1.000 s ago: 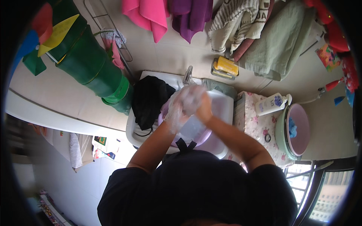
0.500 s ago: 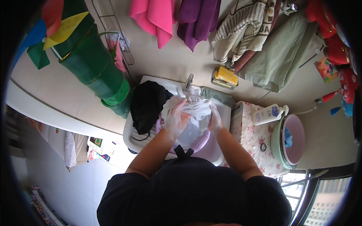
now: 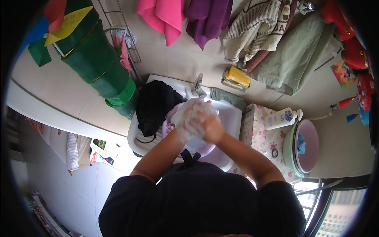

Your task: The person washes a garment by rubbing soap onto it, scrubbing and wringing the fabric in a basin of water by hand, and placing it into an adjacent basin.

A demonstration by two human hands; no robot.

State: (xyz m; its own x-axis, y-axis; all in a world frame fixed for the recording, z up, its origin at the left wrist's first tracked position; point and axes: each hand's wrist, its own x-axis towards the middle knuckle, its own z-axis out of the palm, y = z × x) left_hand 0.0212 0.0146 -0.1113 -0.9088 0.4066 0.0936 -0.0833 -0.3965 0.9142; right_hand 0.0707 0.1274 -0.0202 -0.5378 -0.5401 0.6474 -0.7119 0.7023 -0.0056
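Note:
Both hands are brought together over a lilac basin (image 3: 207, 150) standing in the white sink (image 3: 233, 152). Between them is a wet white cloth (image 3: 200, 109), bunched up and lathered with suds. My left hand (image 3: 184, 123), coated in foam, grips it from the left. My right hand (image 3: 212, 128) is closed over the cloth from the right, its fingers smeared by motion. Suds and the hands hide much of the cloth. Pale soapy water shows in the basin below. Just behind the hands rises the metal tap (image 3: 197, 83).
Black fabric (image 3: 152, 104) lies heaped on the sink's ribbed left side; a grey-green cloth (image 3: 228, 98) drapes its back right rim. Yellow soap (image 3: 238, 76) sits in a wall holder. To the right are a pump bottle (image 3: 279, 119) and stacked basins (image 3: 308, 152). Towels hang above.
My right hand has swung inward from the cloth's right side to meet my left hand. The white cloth, spread between the hands before, is now squeezed together between them.

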